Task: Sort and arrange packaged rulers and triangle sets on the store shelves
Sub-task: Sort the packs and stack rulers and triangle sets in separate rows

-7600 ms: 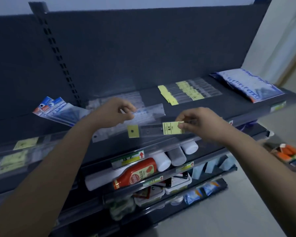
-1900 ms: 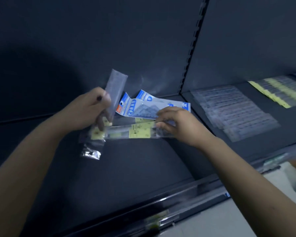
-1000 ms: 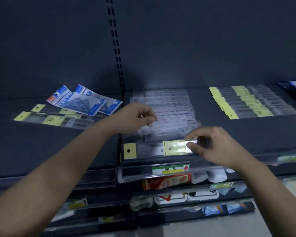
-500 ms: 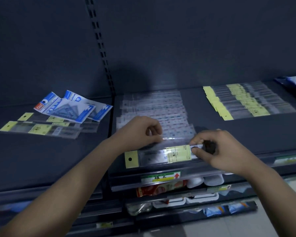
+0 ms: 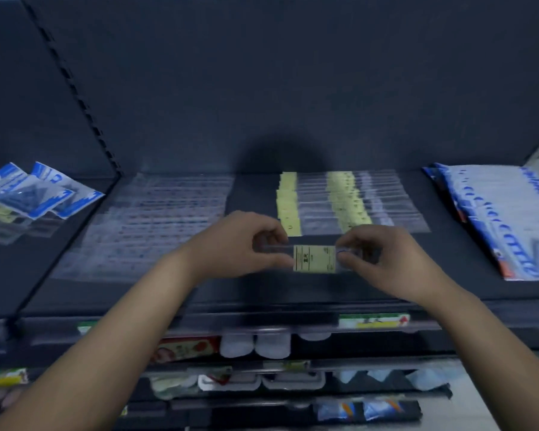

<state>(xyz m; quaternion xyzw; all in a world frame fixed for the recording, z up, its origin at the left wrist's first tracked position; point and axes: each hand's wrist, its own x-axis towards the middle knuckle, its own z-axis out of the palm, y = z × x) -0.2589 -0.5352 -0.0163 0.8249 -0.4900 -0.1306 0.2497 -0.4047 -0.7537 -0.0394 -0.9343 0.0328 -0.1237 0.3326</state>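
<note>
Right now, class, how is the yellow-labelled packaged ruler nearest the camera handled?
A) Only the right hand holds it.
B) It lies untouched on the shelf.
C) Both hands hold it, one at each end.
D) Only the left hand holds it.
C: the left hand and the right hand each pinch one end of the packaged ruler, which spans the gap between them.

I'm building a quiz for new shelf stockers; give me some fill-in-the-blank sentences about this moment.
The left hand and right hand each pinch an end of the packaged ruler, whose label is ____.
The triangle sets lie at the shelf's far ____ end.
The big blue-and-white packs lie at its far ____ end.
Missing words: yellow; left; right.
</note>
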